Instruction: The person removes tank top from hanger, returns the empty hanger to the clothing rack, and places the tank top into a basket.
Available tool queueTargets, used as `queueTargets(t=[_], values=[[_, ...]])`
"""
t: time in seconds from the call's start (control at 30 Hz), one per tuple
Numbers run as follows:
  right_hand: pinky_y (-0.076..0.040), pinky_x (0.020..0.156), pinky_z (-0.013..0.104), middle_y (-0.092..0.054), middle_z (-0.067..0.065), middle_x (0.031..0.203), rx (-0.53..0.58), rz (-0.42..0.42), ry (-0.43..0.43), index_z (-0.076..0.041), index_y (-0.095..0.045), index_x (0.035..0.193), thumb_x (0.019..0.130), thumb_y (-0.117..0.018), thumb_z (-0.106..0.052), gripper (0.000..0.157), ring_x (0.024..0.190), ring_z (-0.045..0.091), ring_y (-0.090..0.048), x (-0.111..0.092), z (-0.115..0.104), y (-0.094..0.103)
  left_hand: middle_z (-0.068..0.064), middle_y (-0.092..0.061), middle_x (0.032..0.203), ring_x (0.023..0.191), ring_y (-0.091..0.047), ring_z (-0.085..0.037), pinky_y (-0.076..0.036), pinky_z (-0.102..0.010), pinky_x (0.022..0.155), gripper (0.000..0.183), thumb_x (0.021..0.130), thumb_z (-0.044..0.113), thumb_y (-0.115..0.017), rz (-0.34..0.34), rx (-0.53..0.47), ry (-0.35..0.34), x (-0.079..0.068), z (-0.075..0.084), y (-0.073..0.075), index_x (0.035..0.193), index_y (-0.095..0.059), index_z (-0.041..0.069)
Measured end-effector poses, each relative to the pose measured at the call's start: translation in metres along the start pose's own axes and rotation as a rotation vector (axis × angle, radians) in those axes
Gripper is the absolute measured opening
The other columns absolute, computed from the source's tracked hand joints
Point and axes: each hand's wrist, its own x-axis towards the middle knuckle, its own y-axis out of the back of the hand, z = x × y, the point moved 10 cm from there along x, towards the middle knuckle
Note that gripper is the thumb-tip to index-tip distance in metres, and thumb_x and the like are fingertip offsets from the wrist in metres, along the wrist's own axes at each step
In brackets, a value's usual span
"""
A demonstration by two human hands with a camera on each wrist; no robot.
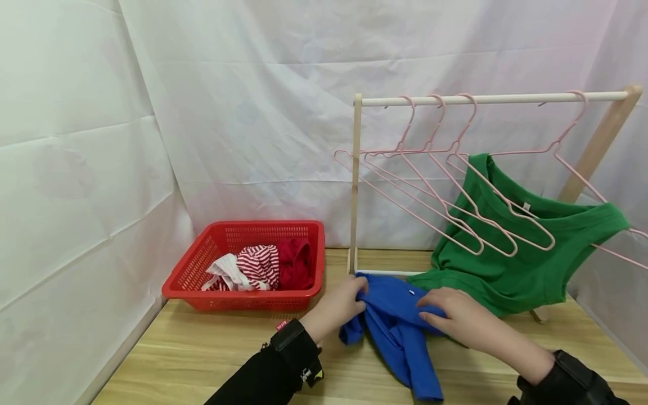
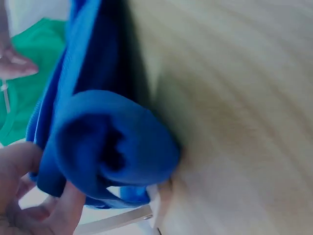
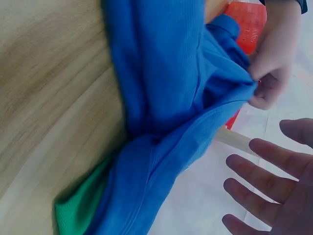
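A crumpled blue long-sleeved top (image 1: 392, 304) lies toward the table's front in the head view, one sleeve trailing forward. My left hand (image 1: 338, 308) pinches its left end between thumb and fingers. In the left wrist view, a rolled sleeve opening (image 2: 115, 142) faces the camera beside those fingers. My right hand (image 1: 463, 318) is over the top's right end. The right wrist view shows the right fingers (image 3: 261, 183) spread and relaxed beside the fabric, holding nothing. Just behind lies a green sleeveless top (image 1: 511, 264), with a pink hanger (image 1: 557, 143) inside its neckline.
A wooden rack (image 1: 356, 185) with a white rail (image 1: 506, 99) stands at the back right, several pink hangers on it. To the left, a red basket (image 1: 243, 301) contains a striped garment (image 1: 258, 265) and a dark red cloth (image 1: 295, 264). White curtains (image 1: 243, 112) enclose the table.
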Motion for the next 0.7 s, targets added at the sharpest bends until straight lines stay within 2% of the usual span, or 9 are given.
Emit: queueTargets(t=[0.07, 0.13, 0.47, 0.6, 0.7], values=[[-0.048, 0.085, 0.049, -0.066, -0.009, 0.106, 0.012, 0.0, -0.022, -0.017, -0.071, 0.11, 0.096, -0.062, -0.032, 0.022, 0.102, 0.022, -0.062, 0.0, 0.003, 0.001, 0.002, -0.053, 0.087, 0.076, -0.05, -0.012, -0.043, -0.024, 0.065, 0.016, 0.086, 0.005, -0.069, 0.064, -0.125, 0.04, 0.0, -0.004, 0.012, 0.094, -0.058, 0.013], [-0.049, 0.085, 0.05, -0.066, -0.008, 0.106, 0.023, 0.0, -0.039, -0.015, -0.07, 0.11, 0.095, -0.063, -0.03, 0.022, 0.102, 0.023, -0.062, 0.001, 0.004, 0.003, 0.001, -0.052, 0.087, 0.075, -0.049, -0.013, -0.042, -0.024, 0.063, 0.015, 0.088, 0.005, -0.067, 0.123, -0.209, 0.073, 0.0, -0.006, 0.022, 0.093, -0.057, 0.014], [-0.05, 0.085, 0.047, -0.067, -0.002, 0.106, 0.075, 0.069, -0.125, -0.013, -0.07, 0.109, 0.096, -0.063, -0.029, 0.022, 0.103, 0.026, -0.062, 0.006, 0.014, 0.014, -0.003, -0.054, 0.095, 0.081, -0.051, -0.02, -0.045, -0.031, 0.068, 0.014, 0.087, 0.001, -0.061, 0.43, -0.468, 0.161, -0.01, -0.011, 0.076, 0.095, -0.059, 0.013], [-0.05, 0.085, 0.047, -0.067, -0.001, 0.107, 0.094, 0.078, -0.14, -0.012, -0.07, 0.109, 0.096, -0.062, -0.029, 0.022, 0.104, 0.027, -0.062, 0.007, 0.014, 0.015, -0.004, -0.049, 0.096, 0.082, -0.051, -0.022, -0.045, -0.031, 0.068, 0.013, 0.091, 0.001, -0.055, 0.507, -0.617, 0.165, -0.014, -0.01, 0.089, 0.097, -0.054, 0.012], [-0.05, 0.085, 0.047, -0.067, 0.0, 0.107, 0.097, 0.084, -0.14, -0.012, -0.07, 0.109, 0.096, -0.062, -0.026, 0.021, 0.103, 0.027, -0.062, 0.009, 0.014, 0.015, -0.005, -0.047, 0.096, 0.085, -0.05, -0.021, -0.044, -0.031, 0.07, 0.014, 0.091, -0.001, -0.054, 0.531, -0.643, 0.137, -0.015, -0.005, 0.091, 0.098, -0.052, 0.011]])
